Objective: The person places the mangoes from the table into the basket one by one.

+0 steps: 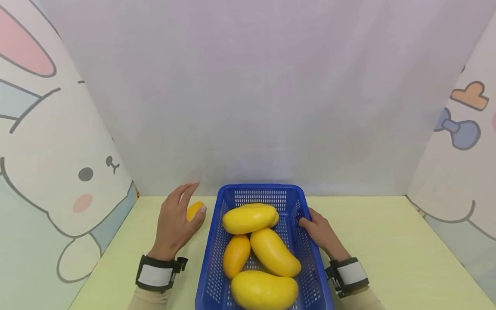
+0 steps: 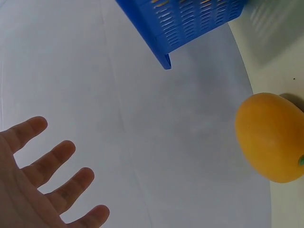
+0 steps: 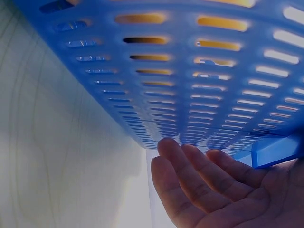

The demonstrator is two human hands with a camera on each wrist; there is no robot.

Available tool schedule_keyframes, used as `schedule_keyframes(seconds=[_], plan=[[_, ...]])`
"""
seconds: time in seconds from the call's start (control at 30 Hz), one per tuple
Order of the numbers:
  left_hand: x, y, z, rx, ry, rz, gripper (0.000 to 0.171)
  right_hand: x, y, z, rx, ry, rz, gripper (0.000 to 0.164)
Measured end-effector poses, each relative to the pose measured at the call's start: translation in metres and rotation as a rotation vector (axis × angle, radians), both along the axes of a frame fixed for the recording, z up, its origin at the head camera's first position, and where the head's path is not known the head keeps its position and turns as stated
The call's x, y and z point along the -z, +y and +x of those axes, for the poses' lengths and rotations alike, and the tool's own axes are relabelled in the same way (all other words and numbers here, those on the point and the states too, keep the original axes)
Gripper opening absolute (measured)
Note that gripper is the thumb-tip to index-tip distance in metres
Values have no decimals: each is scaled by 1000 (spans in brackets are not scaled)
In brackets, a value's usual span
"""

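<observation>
My left hand [image 1: 172, 226] hovers beside an orange-yellow mango [image 1: 194, 209] on the table, left of the basket. In the left wrist view its fingers [image 2: 57, 164] are spread, apart from that mango [image 2: 266, 137]. A blue perforated plastic basket [image 1: 260, 187] stands in front of me with several mangoes in it: a smaller orange one [image 1: 236, 256] and larger yellow ones [image 1: 265, 289]. My right hand [image 1: 324, 236] grips the basket's right rim, thumb over the edge. Its other fingers [image 3: 190, 185] lie along the outer side wall, as the right wrist view shows.
The pale green tabletop [image 1: 387, 241] extends to both sides of the basket. A plain light-coloured back sheet [image 1: 267, 99] rises behind it. Side panels with cartoon drawings [image 1: 46, 172] stand at left and right.
</observation>
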State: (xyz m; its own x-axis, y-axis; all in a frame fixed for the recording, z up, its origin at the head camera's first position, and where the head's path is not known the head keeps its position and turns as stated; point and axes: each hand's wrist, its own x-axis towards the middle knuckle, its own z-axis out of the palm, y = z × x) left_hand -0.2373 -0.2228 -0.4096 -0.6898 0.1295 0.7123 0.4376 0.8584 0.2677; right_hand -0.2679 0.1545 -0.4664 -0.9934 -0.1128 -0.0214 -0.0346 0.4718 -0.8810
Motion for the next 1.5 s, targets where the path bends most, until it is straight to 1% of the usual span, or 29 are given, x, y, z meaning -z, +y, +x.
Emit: schedule_keyframes(seconds=[0.2,0.53,0.7,0.97,1.17,1.5], plan=[[5,-3,0,-16,-13,-3,60,0,-1,1,-2,2,1,40],[7,-7,-1,-20,-5,-17,60,-2,1,2,-6,0,2,39],[7,-8,-3,-13,12,-34,62,-3,2,3,-5,1,5,39],[7,-12,-8,-18,35,-55,64,-4,3,2,-5,-4,-9,41],[12,-16,-12,-43,-1,-55,64,-4,3,1,-2,6,2,41],[27,-23,-21,-86,-94,-59,64,1,0,0,6,-19,2,41]])
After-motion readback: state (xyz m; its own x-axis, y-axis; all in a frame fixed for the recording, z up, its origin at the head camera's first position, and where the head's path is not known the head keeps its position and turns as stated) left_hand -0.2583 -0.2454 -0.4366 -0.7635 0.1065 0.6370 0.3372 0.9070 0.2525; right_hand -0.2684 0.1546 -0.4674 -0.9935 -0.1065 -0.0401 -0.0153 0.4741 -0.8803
